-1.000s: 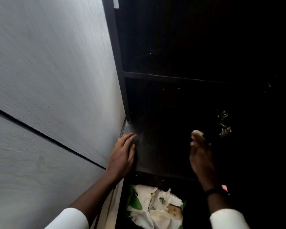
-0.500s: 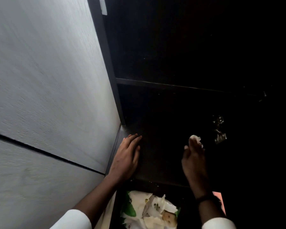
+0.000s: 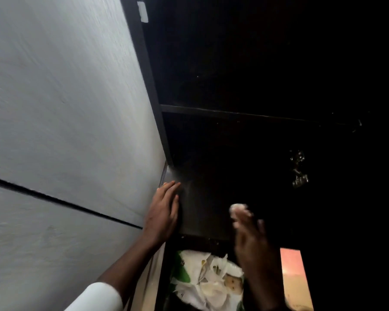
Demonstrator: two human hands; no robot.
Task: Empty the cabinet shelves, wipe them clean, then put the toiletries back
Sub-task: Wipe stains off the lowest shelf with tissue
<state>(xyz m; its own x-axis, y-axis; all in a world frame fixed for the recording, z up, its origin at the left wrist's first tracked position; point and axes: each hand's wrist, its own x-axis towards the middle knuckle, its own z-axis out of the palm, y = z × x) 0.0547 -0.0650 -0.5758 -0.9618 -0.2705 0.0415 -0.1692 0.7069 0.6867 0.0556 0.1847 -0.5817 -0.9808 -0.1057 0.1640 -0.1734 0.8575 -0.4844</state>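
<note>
Two dark shelves showed inside the open cabinet point(image 3: 245, 63): an upper shelf point(image 3: 234, 113) and, below it, the lower shelf point(image 3: 202, 212), dusty grey near its front edge. Left of the cabinet stood a pale grey wall point(image 3: 61, 108) crossed by a dark seam. A metal hinge point(image 3: 299, 169) glinted to the right above the lower shelf. Below that shelf lay a crumpled white-and-green packet point(image 3: 209, 281). The left hand point(image 3: 163, 214) rested flat on the lower shelf's left front corner, fingers straight and together. The right hand point(image 3: 249, 239), blurred, pinched a small white wipe point(image 3: 237, 208) over the shelf's front. Against half a second before, the right hand sat nearer the front edge; the left was unmoved.
</note>
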